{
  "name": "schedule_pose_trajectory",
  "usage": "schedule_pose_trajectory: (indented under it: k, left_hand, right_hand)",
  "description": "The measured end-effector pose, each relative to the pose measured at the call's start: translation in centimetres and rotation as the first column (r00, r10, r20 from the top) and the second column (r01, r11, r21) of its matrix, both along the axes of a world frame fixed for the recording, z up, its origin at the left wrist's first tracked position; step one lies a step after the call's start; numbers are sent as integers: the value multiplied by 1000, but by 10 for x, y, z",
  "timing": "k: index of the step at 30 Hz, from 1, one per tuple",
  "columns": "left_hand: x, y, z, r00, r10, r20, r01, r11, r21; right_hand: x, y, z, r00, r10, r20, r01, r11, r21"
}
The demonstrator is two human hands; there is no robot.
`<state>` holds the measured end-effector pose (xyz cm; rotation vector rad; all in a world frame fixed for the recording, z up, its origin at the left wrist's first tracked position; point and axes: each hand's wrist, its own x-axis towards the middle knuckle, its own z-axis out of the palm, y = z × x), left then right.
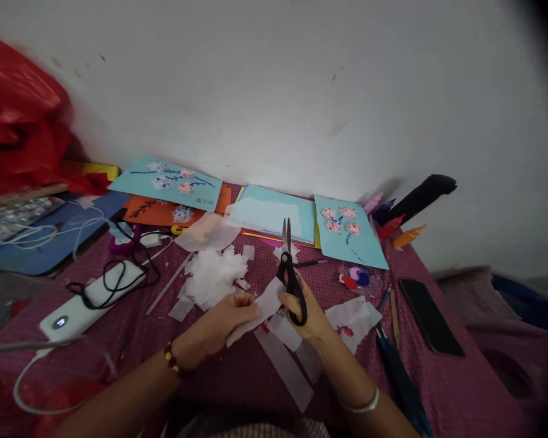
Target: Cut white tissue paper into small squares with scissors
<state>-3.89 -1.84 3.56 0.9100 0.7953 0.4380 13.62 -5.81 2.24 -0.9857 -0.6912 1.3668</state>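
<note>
My left hand [232,319] pinches a strip of thin white paper [263,309] between thumb and fingers. My right hand [308,313] holds black-handled scissors [292,283], their blades pointing away and slightly parted. The strip's right end meets the thumb and fingertips of my right hand, beside the scissor handles. A heap of small white paper pieces [214,274] lies beyond my left hand. Under and beside my hands are longer translucent paper strips [285,368]. A crumpled white sheet with red stains [354,319] rests to the right.
Blue sheets with blossom pictures [164,182] lean along the wall; another picture sheet [351,231] stands at right. A power bank [94,301] with cables lies left. A phone [432,316], a wooden stick [394,319] and several coloured tubes [408,236] are on the right.
</note>
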Motion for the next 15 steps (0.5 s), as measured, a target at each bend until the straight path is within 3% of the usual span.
schedule_pose_trajectory:
  k: [3, 6, 8, 12, 15]
  left_hand:
    - [-2, 16, 6, 986, 157, -63, -152, 985, 82]
    - [-8, 45, 15, 930, 362, 59, -366, 911, 190]
    - [-15, 64, 19, 886, 437, 158, -461, 868, 183]
    - [-24, 83, 17, 823, 505, 259, -544, 833, 106]
    - [-26, 83, 10, 820, 524, 231, -553, 829, 80]
  right_hand:
    - [1, 4, 4, 998, 54, 36, -55, 997, 53]
    - [9, 2, 8, 988, 100, 119, -114, 986, 121]
    - [15, -3, 8, 967, 174, 185, -195, 975, 102]
    - [21, -11, 2, 873, 381, 303, -404, 915, 16]
    - [21, -12, -6, 824, 474, 312, -491, 871, -27]
